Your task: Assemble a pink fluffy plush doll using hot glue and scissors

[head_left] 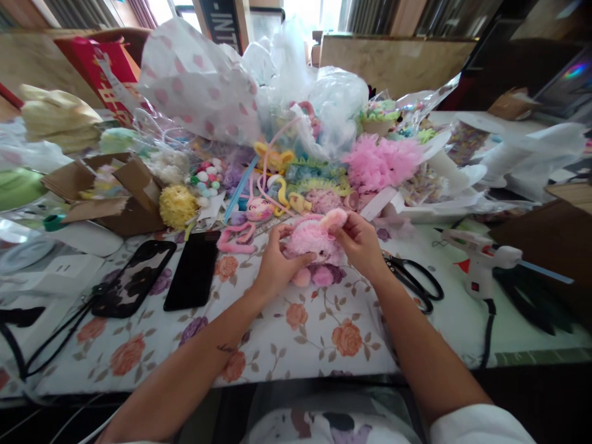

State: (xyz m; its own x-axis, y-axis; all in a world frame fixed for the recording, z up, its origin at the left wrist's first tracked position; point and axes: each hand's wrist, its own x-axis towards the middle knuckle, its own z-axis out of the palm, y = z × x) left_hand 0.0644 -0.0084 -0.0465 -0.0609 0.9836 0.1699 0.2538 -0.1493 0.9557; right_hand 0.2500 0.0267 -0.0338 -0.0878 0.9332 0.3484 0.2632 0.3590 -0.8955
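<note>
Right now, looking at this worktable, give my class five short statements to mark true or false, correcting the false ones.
1. The left hand holds the pink toy. True.
2. The scissors lie left of the toy. False: they lie to its right.
3. The right hand pinches the toy's ear. True.
4. The glue gun is in the left hand. False: the glue gun is on the table.
5. A black phone lies left of the toy. True.

The left forearm [194, 364], bearing a small dark tattoo [226, 348], and the right forearm [420, 333] slant toward each other. The left hand [274, 264] curls in a grip, thumb [303, 262] extended inward; the right hand [363, 245] pinches with its fingers [357, 223] bent.
</note>
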